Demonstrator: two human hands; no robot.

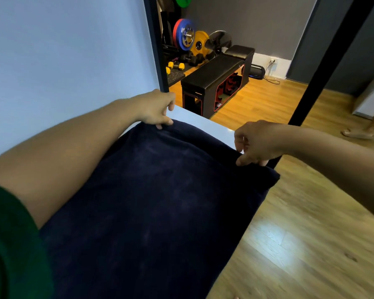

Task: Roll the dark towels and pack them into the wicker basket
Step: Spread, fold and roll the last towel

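- Green sleeve (9, 244) borders the dark towel (160, 201), spread flat over the white bench (194, 117), nearer the body than both grips.
- Left grip (156, 108) and right grip (257, 143) each pinch its far edge.
- Soft, limp, probably light: hold both corners, roll evenly.

Green sleeve (9, 244), bare arms
I see it on the left arm; the left hand (154, 107) and right hand (257, 142) are bare.

One dark navy terry towel (160, 201), on one white surface (194, 117). Two hands: one left hand (156, 108), one right hand (257, 143). One black padded weight bench (214, 70). One yellow round weight plate (200, 43), one green round weight plate (183, 1). One round grey fan (219, 39). One sandalled foot (356, 133).
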